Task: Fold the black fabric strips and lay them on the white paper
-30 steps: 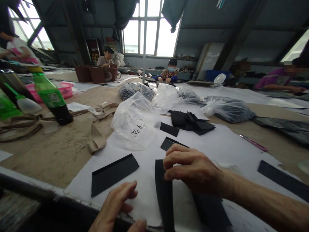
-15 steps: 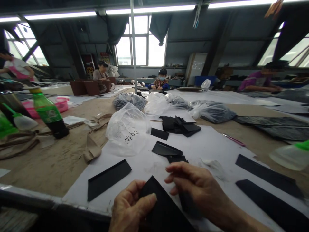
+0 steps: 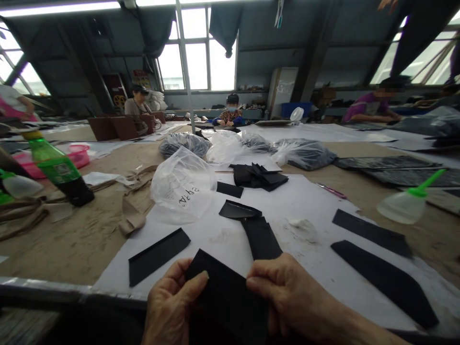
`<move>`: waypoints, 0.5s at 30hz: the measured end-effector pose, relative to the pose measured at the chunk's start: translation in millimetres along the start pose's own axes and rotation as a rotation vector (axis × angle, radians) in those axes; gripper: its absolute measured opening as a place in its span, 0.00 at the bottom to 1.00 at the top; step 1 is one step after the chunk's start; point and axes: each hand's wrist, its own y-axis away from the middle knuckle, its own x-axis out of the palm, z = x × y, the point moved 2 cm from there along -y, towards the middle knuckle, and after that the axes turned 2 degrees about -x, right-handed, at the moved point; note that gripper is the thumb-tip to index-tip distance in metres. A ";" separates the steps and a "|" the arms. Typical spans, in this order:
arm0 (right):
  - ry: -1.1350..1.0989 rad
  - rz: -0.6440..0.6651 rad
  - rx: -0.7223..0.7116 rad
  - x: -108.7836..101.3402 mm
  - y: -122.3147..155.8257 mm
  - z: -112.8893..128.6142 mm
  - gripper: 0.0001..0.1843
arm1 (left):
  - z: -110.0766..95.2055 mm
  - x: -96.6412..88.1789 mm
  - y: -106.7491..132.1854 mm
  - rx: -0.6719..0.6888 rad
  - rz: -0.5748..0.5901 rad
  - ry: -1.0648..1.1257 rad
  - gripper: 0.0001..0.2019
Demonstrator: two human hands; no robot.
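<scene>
A flat black panel (image 3: 230, 299), leather-like, is held up at the table's near edge between my two hands. My left hand (image 3: 170, 302) pinches its left side, thumb on top. On the right, my right hand (image 3: 287, 292) grips the panel's edge with the fingers closed; part of them is hidden. Just beyond lies a curved black piece (image 3: 261, 239), overlapped by another black piece (image 3: 240, 210). A black strip (image 3: 158, 256) rests to the left, and two long black pieces (image 3: 372, 232) lie to the right on the white paper (image 3: 215, 244).
Farther back are a pile of black pieces (image 3: 257, 176), a clear plastic bag (image 3: 183, 187) and filled bags (image 3: 305, 152). Scissors (image 3: 332, 190) and a squeeze bottle (image 3: 404, 203) lie right; a green drink bottle (image 3: 61, 167) leans left. Several people work at tables beyond.
My right hand, open and apart from the panel before, has closed on its right edge. The view has shifted, and the curved piece behind is more exposed.
</scene>
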 end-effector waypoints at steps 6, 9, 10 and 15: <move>0.367 -0.076 -0.307 0.6 6.6 7.1 0.15 | -22.9 -8.8 6.0 0.141 0.021 -0.332 0.16; 0.437 -0.039 -0.353 4.4 5.8 5.7 0.15 | -31.6 -5.3 4.8 0.163 0.094 -0.642 0.12; 0.456 -0.039 -0.376 5.9 5.1 5.6 0.15 | -32.0 -4.0 4.1 0.156 0.125 -0.719 0.12; 0.500 -0.068 -0.435 9.8 0.4 4.8 0.14 | -23.0 -8.5 0.4 0.123 0.086 -0.748 0.12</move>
